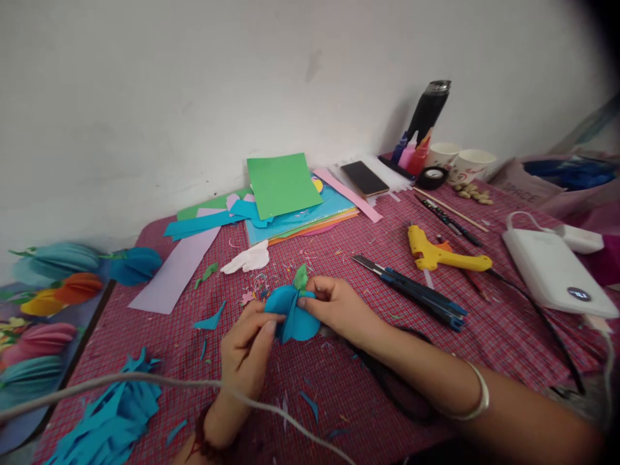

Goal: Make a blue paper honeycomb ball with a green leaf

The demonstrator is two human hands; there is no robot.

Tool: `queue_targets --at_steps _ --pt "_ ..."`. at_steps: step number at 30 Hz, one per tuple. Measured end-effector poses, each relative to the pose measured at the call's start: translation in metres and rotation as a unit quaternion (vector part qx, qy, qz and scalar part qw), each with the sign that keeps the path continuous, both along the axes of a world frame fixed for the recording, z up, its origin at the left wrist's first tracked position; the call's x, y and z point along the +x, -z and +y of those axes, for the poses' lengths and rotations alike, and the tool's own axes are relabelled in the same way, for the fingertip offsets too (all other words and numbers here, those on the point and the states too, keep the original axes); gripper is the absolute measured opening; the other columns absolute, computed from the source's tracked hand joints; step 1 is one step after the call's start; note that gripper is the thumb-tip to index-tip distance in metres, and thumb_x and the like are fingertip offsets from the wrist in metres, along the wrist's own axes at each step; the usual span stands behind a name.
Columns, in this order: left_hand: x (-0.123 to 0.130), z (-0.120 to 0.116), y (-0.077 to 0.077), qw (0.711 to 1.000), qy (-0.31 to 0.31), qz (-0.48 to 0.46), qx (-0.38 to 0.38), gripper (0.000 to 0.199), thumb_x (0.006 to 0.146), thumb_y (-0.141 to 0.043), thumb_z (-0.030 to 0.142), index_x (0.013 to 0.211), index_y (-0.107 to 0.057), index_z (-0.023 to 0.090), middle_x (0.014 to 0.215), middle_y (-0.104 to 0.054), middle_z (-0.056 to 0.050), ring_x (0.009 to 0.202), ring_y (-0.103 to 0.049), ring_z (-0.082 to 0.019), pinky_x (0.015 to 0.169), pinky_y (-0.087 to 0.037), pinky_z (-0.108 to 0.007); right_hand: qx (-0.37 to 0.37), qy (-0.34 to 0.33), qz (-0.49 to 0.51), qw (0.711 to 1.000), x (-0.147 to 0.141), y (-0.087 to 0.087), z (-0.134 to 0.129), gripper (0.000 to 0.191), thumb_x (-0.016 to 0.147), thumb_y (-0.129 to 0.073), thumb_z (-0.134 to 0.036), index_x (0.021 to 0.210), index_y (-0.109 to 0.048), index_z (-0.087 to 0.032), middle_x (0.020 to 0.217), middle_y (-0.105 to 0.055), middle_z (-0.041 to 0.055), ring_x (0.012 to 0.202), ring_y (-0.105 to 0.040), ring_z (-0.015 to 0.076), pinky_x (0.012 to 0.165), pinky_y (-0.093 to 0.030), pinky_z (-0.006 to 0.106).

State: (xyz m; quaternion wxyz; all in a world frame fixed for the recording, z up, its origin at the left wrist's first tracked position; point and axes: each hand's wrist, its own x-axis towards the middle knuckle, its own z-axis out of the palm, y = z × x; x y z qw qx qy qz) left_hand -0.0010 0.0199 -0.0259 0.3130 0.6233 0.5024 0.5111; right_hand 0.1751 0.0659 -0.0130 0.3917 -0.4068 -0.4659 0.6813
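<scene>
A blue folded paper ornament (304,321) with a green paper leaf (301,278) on top is held between my two hands above the table. Fingers and thumb of my left hand (248,342) pinch its left side. My right hand (339,307) grips the upper right edge, close to the leaf. Parts of the fingertips are hidden behind the paper. Small coloured paper shreds (256,287) lie just behind the ornament, and a blue scrap (211,319) lies left of my left hand.
A box cutter (411,290) and a yellow glue gun (445,258) lie to the right, near a white power bank (557,271). Coloured sheets (285,184) are stacked at the back. Blue offcuts (111,420) fill the front left. A pale cable (184,382) crosses the foreground.
</scene>
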Motion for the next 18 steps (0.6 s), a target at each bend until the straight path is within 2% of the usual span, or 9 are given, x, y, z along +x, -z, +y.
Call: queue_targets --at_steps 3,7,11,14,18 --pt "0.0048 0.0010 -0.0037 0.998 -0.013 0.050 0.033 0.005 0.078 -0.071 0.023 0.080 -0.074 0.026 0.081 -0.064 -0.002 0.074 -0.059 -0.018 0.064 -0.046 -0.028 -0.014 -0.001 0.007 1.000 0.0002 0.0014 0.0008 0.019 0.066 -0.068 -0.027 0.065 -0.051 -0.019 0.056 -0.052 -0.0060 0.049 -0.044 0.0069 0.046 -0.036 0.019" --pt "0.0047 0.0012 -0.0057 0.992 -0.035 0.106 0.051 0.005 0.075 -0.074 0.027 0.079 -0.073 0.025 0.075 -0.062 -0.001 0.067 -0.057 -0.017 0.058 -0.043 -0.026 -0.024 -0.004 0.012 1.000 -0.0005 0.0018 0.0015 0.016 0.063 -0.069 -0.022 0.065 -0.054 -0.018 0.056 -0.051 -0.0071 0.051 -0.044 0.0061 0.049 -0.037 0.019" --pt "-0.0010 0.0012 -0.0065 0.995 0.007 0.095 0.043 0.019 0.078 -0.070 0.042 0.085 -0.074 0.025 0.078 -0.062 -0.003 0.068 -0.057 -0.018 0.057 -0.042 -0.027 -0.048 -0.005 0.019 0.999 -0.0011 -0.0002 0.0012 0.018 0.064 -0.071 -0.023 0.066 -0.054 -0.018 0.056 -0.052 -0.0074 0.050 -0.044 0.0062 0.047 -0.037 0.018" --pt "-0.0029 0.0022 -0.0059 0.996 0.027 0.073 0.040 0.030 0.069 -0.077 0.049 0.087 -0.075 0.026 0.078 -0.062 -0.003 0.072 -0.058 -0.020 0.062 -0.044 -0.029 -0.061 -0.005 0.025 0.998 -0.0016 -0.0005 0.0005 0.019 0.064 -0.073 -0.024 0.068 -0.055 -0.019 0.059 -0.056 -0.0068 0.051 -0.047 0.0066 0.049 -0.040 0.019" --pt "-0.0007 0.0041 -0.0064 0.998 0.028 0.049 0.021 0.038 0.056 -0.087 0.045 0.088 -0.076 0.027 0.082 -0.066 -0.004 0.080 -0.061 -0.024 0.071 -0.048 -0.033 -0.073 0.003 0.032 0.997 -0.0020 0.0003 0.0002 0.016 0.069 -0.068 -0.023 0.071 -0.053 -0.019 0.055 -0.052 -0.0084 0.044 -0.043 0.0051 0.044 -0.036 0.017"
